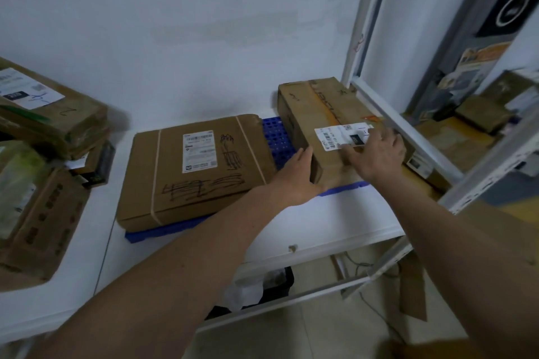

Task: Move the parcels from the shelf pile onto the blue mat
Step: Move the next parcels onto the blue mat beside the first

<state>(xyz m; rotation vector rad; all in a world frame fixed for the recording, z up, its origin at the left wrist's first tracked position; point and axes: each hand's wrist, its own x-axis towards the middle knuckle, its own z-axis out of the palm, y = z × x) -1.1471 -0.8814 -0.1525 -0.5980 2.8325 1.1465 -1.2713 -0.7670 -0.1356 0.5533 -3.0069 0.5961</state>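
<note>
A blue perforated mat point(275, 137) lies on the white table. A flat brown parcel point(198, 169) with a white label and black scribbles rests on its left part. A taller brown box point(323, 114) with a white barcode label stands on the mat's right part, against the shelf frame. My left hand point(297, 178) presses flat on the box's near left side. My right hand point(376, 151) lies on its top near the label, fingers spread. The two hands hold the box between them.
A pile of brown parcels point(43, 125) is stacked at the left on the table. A white metal shelf frame point(408, 131) rises at the right, with more boxes point(478, 116) behind it. A black bin point(262, 285) stands under the table.
</note>
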